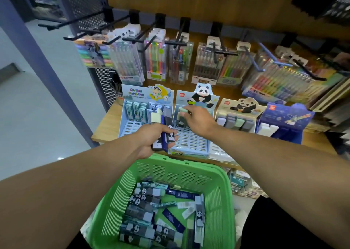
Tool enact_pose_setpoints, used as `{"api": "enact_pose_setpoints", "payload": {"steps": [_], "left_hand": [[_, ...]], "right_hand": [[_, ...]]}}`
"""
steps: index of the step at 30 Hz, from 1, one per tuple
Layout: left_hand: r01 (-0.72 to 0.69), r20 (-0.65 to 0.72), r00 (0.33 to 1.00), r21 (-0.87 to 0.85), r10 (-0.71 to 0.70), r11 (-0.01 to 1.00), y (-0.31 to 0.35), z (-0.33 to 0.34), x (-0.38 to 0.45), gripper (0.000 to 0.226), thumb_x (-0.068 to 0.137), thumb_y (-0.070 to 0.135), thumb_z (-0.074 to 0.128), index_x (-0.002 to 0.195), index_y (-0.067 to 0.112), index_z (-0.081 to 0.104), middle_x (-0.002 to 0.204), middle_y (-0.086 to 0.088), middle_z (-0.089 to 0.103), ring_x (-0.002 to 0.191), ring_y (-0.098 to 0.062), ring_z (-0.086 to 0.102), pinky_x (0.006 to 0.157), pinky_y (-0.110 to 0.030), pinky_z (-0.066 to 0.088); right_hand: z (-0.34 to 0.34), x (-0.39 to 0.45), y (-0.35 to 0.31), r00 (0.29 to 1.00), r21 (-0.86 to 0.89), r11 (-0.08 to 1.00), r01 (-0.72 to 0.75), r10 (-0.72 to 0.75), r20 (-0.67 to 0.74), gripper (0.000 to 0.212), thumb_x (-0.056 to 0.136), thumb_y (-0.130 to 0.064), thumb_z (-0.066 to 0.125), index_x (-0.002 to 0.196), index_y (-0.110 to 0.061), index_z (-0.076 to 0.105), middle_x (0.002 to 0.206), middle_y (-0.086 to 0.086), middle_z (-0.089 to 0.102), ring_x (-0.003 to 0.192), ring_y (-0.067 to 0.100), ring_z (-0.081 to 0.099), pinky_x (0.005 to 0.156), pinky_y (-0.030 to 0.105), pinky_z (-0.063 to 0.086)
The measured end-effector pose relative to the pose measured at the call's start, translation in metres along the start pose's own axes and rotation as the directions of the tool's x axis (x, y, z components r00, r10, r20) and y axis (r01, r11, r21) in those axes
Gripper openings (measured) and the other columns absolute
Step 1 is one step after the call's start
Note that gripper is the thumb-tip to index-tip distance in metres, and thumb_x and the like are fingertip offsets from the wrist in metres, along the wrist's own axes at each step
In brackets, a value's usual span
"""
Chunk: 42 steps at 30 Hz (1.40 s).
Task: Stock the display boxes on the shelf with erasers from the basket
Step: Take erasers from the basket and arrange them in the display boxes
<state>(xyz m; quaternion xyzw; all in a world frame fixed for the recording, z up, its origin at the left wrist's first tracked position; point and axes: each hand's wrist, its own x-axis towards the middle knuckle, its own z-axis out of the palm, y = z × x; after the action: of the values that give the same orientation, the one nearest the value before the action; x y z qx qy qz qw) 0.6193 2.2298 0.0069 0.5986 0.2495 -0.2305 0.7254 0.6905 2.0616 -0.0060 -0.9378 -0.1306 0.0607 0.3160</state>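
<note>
A green basket (217,175) sits low in front of me, with several panda and dark blue erasers (144,207) loose inside. My left hand (151,140) grips a bundle of erasers (162,129) above the basket's far rim. My right hand (198,121) reaches into the light blue panda display box (189,144) and pinches a pale green eraser (183,110) at the box's back row. A second blue display box (130,125) on the left holds several erasers at its back.
Two more display boxes stand to the right on the wooden shelf (106,127): a panda one (236,120) and a dark blue one (284,127). Pen packs (208,67) hang on black hooks above. A dark metal post (37,46) stands left.
</note>
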Motion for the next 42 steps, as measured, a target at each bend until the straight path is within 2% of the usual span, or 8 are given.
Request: {"api": "enact_pose_setpoints", "payload": {"steps": [4,10,16,22,29,33,38,42], "left_hand": [[-0.034,-0.068,0.997,0.011,0.035,0.999,-0.001,-0.005,0.003,0.014,0.089,0.004,0.068,0.103,-0.001,0.069,0.100,-0.015,0.074,0.094,-0.027,0.072,0.068,-0.035,0.063],[-0.053,-0.098,0.994,0.009,0.054,0.999,0.001,-0.017,0.005,0.020,0.085,0.003,0.072,0.105,0.001,0.068,0.102,-0.017,0.074,0.089,-0.025,0.073,0.074,-0.039,0.062],[-0.046,-0.127,0.991,0.007,0.047,0.999,0.000,-0.025,0.005,0.022,0.085,0.002,0.073,0.106,-0.002,0.068,0.097,-0.018,0.074,0.079,-0.024,0.074,0.068,-0.037,0.062],[-0.050,-0.126,0.991,0.022,0.052,0.998,0.001,-0.023,0.005,0.023,0.084,0.003,0.074,0.106,-0.002,0.067,0.096,-0.018,0.073,0.076,-0.022,0.071,0.070,-0.039,0.063],[-0.036,-0.107,0.994,0.037,0.039,0.999,0.001,-0.020,0.005,0.027,0.082,0.004,0.076,0.107,0.000,0.067,0.100,-0.020,0.072,0.090,-0.030,0.070,0.070,-0.040,0.062],[-0.040,-0.070,0.997,0.045,0.043,0.998,0.002,-0.017,0.002,0.028,0.082,0.005,0.076,0.108,0.000,0.067,0.105,-0.021,0.072,0.097,-0.031,0.070,0.067,-0.037,0.062],[-0.042,-0.052,0.998,0.048,0.044,0.998,0.005,-0.016,-0.001,0.029,0.081,0.006,0.078,0.108,0.000,0.070,0.099,-0.018,0.074,0.086,-0.029,0.071,0.071,-0.037,0.062],[-0.037,-0.045,0.998,0.058,0.040,0.998,0.006,-0.015,-0.005,0.029,0.080,0.007,0.079,0.106,0.000,0.070,0.109,-0.018,0.072,0.102,-0.032,0.069,0.070,-0.037,0.062]], "right_hand": [[0.003,0.001,0.003,0.998,-0.011,1.000,0.028,-0.028,-0.060,0.017,0.101,-0.015,0.058,0.111,-0.006,0.069,0.109,0.007,0.068,0.091,0.021,0.058,0.079,0.030,0.046],[0.006,0.000,0.005,0.985,0.080,0.996,0.036,-0.022,-0.171,0.009,0.097,-0.011,0.066,0.100,-0.016,0.059,0.087,-0.007,0.061,0.072,0.003,0.057,0.056,0.011,0.041],[0.012,0.003,0.012,0.990,0.070,0.997,0.044,-0.034,-0.140,0.008,0.096,-0.006,0.065,0.096,-0.011,0.059,0.091,0.000,0.062,0.076,0.008,0.057,0.056,0.010,0.039],[0.013,0.006,0.015,0.991,0.055,0.998,0.038,-0.030,-0.134,0.012,0.095,-0.005,0.065,0.092,-0.016,0.061,0.093,0.000,0.064,0.081,0.020,0.059,0.061,0.025,0.044],[0.009,0.008,0.010,0.991,-0.109,0.994,-0.014,-0.001,-0.136,0.027,0.102,-0.006,0.052,0.118,-0.011,0.074,0.121,0.007,0.070,0.107,0.026,0.064,0.093,0.039,0.055],[0.009,0.010,0.010,0.984,-0.144,0.989,-0.017,-0.009,-0.176,0.024,0.097,-0.005,0.055,0.104,-0.014,0.076,0.102,0.006,0.072,0.091,0.024,0.065,0.083,0.041,0.058],[0.015,0.014,0.011,0.996,-0.211,0.976,-0.050,0.033,-0.085,0.030,0.095,0.001,0.056,0.115,-0.010,0.075,0.118,0.012,0.071,0.106,0.028,0.065,0.097,0.042,0.054],[0.009,0.011,0.003,0.992,-0.112,0.993,-0.049,0.036,-0.120,0.024,0.102,-0.017,0.053,0.112,-0.015,0.075,0.109,0.007,0.073,0.095,0.024,0.067,0.087,0.040,0.057]]}}
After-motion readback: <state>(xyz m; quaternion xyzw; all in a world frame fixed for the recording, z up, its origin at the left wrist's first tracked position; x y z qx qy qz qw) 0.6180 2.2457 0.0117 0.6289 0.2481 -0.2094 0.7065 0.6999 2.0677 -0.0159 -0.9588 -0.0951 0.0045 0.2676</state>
